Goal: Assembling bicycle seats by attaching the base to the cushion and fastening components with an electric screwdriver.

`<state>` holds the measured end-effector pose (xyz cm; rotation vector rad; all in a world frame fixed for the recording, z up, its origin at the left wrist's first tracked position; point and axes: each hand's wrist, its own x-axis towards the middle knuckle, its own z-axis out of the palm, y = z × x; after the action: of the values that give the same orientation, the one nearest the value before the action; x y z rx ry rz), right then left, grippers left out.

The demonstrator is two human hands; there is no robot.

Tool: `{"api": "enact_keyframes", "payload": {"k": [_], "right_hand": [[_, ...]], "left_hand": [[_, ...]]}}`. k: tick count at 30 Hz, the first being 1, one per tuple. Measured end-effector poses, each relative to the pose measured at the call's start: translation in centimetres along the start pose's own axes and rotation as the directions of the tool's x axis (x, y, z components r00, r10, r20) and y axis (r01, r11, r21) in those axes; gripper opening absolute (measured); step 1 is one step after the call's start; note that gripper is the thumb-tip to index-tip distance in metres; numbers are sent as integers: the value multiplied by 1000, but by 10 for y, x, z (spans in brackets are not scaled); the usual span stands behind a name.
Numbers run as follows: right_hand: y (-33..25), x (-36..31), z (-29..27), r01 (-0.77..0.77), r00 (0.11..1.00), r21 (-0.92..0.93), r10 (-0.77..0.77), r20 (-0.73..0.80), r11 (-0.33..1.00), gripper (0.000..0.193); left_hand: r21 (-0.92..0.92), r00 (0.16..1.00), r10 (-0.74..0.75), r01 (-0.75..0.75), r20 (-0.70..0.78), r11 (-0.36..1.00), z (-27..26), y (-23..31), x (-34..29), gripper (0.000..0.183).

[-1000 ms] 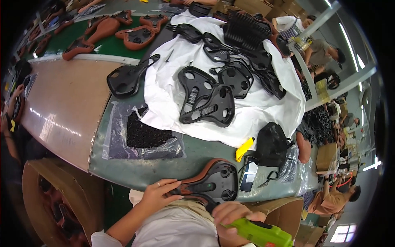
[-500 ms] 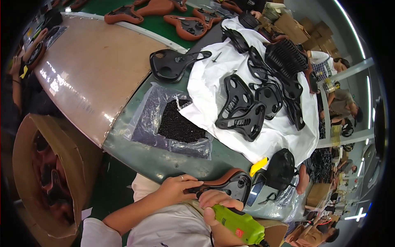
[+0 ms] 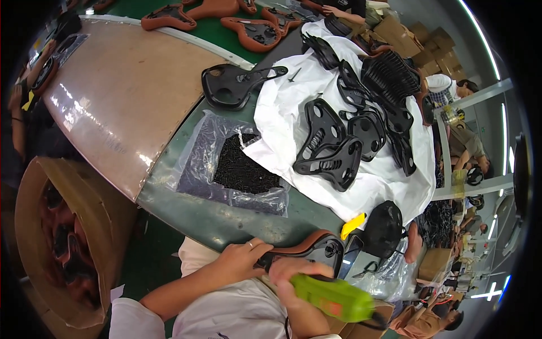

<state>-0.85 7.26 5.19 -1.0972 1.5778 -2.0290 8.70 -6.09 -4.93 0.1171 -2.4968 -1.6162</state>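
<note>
A bicycle saddle [image 3: 328, 246] with a brown cover lies at the table's near edge, its black underside facing up. My left hand [image 3: 244, 261] wraps its narrow end, the fingertips bent over the rim. In my right hand [image 3: 293, 273] is a green electric screwdriver [image 3: 333, 297], blurred by motion and held over the saddle's near side. The tool's tip is hidden behind my right hand. Beyond the saddle lies a clear plastic bag [image 3: 197, 169], opened around a heap of small black screws [image 3: 244, 165].
Black saddle bases [image 3: 333, 148] lie on a white sheet [image 3: 282, 121]; another base [image 3: 228, 87] sits left of it. A yellow-handled cutter [image 3: 353, 225], a phone [image 3: 352, 251], scissors [image 3: 370, 269] and a black pouch [image 3: 383, 229] lie right. A cardboard box [image 3: 28, 231] of saddles stands left. Several people work nearby.
The screwdriver has swung to a flatter slant, its rear end moving right and slightly up, with my right hand still round it. My left hand stays on the saddle's narrow end.
</note>
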Motion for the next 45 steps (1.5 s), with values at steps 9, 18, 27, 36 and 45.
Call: {"api": "enact_keyframes", "payload": {"k": [9, 18, 27, 36, 45], "right_hand": [[-67, -18, -74, 500, 860, 65, -486, -157, 863, 63], [23, -27, -84, 256, 855, -122, -283, -435, 959, 56], [27, -35, -88, 314, 869, -133, -341, -358, 940, 54], [25, -27, -85, 267, 894, -129, -296, -336, 955, 56], [3, -21, -74, 273, 858, -134, -304, -413, 953, 57]], "left_hand": [[163, 1000, 21, -18, -16, 986, -93, 0, 0, 61], [447, 952, 93, 50, -292, 893, -109, 21, 96, 13], [677, 954, 124, 100, -275, 730, -91, -8, 125, 15], [805, 943, 230, 63, -242, 590, -101, -19, 137, 10], [368, 982, 91, -22, -169, 929, -61, 33, 97, 14]]}}
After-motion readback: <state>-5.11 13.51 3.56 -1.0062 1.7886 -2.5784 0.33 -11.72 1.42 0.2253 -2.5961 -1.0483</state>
